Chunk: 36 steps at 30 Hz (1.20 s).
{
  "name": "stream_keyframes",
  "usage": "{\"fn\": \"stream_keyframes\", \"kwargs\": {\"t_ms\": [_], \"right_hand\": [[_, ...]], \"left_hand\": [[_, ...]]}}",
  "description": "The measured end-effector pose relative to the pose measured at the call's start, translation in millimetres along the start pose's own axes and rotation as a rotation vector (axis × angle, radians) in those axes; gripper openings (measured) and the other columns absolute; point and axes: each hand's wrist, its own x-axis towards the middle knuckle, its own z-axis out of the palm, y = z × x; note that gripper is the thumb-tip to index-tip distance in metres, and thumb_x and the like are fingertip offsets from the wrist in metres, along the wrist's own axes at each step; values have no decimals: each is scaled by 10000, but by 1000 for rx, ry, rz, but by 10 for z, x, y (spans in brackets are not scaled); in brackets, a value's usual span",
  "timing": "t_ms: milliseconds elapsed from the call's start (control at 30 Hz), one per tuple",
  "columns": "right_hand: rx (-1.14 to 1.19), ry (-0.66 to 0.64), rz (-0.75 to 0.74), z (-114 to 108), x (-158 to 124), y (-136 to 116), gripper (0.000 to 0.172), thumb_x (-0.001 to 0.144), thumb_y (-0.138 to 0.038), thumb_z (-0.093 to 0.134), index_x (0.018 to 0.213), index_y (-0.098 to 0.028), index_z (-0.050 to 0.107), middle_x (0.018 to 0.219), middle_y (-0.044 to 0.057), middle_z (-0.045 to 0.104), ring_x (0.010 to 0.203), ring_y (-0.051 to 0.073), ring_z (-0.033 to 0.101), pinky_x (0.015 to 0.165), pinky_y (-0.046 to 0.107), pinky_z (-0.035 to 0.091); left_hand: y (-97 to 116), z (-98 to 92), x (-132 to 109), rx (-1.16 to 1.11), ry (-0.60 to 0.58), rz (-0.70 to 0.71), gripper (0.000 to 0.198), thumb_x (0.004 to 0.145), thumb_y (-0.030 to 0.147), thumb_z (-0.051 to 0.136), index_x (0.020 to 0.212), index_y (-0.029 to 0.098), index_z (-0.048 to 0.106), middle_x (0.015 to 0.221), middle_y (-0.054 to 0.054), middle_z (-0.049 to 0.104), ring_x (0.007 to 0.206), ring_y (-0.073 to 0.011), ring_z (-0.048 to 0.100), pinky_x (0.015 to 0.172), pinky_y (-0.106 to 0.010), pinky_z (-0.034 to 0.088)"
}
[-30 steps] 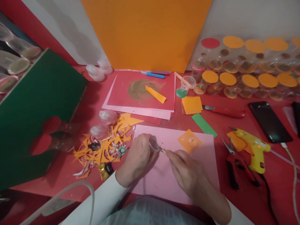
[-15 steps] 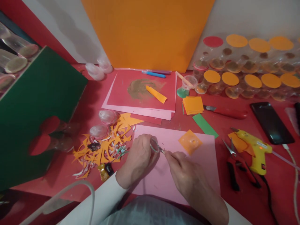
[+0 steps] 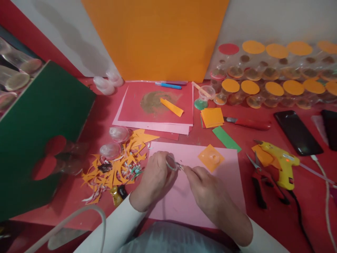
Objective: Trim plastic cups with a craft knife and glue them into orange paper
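Presently, over the sheet (image 3: 181,203), the left hand (image 3: 154,177) grips a cup (image 3: 171,162); the right hand (image 3: 207,188) grips a tool (image 3: 181,166) at its rim.

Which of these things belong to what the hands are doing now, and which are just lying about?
In use, it seems:
- clear plastic piece, in the left hand
- slim tool, in the right hand; its kind is unclear
- pink sheet beneath them

Lying about, apparently:
- black phone
- yellow glue gun
- blue pen
- orange scraps
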Motion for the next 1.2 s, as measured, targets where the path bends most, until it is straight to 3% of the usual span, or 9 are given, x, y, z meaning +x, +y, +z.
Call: {"fn": "stream_keyframes", "kwargs": {"t_ms": [300, 467, 633, 900, 1200], "right_hand": [[192, -20, 50, -137, 4, 52, 340, 866, -49, 493, 1085, -172, 721, 731, 22, 675, 590, 142, 629, 521, 223, 454], [180, 7, 46, -148, 4, 56, 349, 871, -43, 462, 1066, -164, 725, 725, 25, 679, 561, 146, 630, 479, 237, 433], [201, -3, 43, -168, 0, 61, 338, 878, -49, 472, 1085, -155, 718, 764, 38, 697, 611, 148, 658, 529, 229, 469], [92, 26, 7, -113, 35, 13, 345, 845, -29, 475, 1037, -159, 731, 723, 29, 667, 532, 130, 600, 453, 229, 394], [42, 43, -31, -66, -10, -4, 413, 789, 19, 491, 1116, -96, 715, 772, 71, 667, 567, 141, 595, 460, 253, 379]], "left_hand": [[4, 7, 8, -3, 8, -7, 178, 866, 143, 572, 991, 195, 457, 836, -36, 600, 713, -189, 586, 658, -309, 480], [7, 6, 20, 16, 12, 1, 193, 862, 145, 568, 1016, 188, 459, 843, -48, 609, 723, -199, 598, 663, -315, 494], [16, -4, 23, 11, 24, -4, 199, 858, 145, 564, 1021, 187, 457, 840, -47, 615, 714, -197, 592, 657, -313, 495], [18, 1, 4, 22, 17, -3, 204, 861, 147, 568, 1032, 186, 464, 857, -49, 622, 727, -199, 600, 668, -315, 497], [16, 7, 14, 46, -6, 16, 164, 870, 148, 544, 1014, 188, 477, 870, -64, 624, 768, -219, 616, 670, -336, 493]]}}
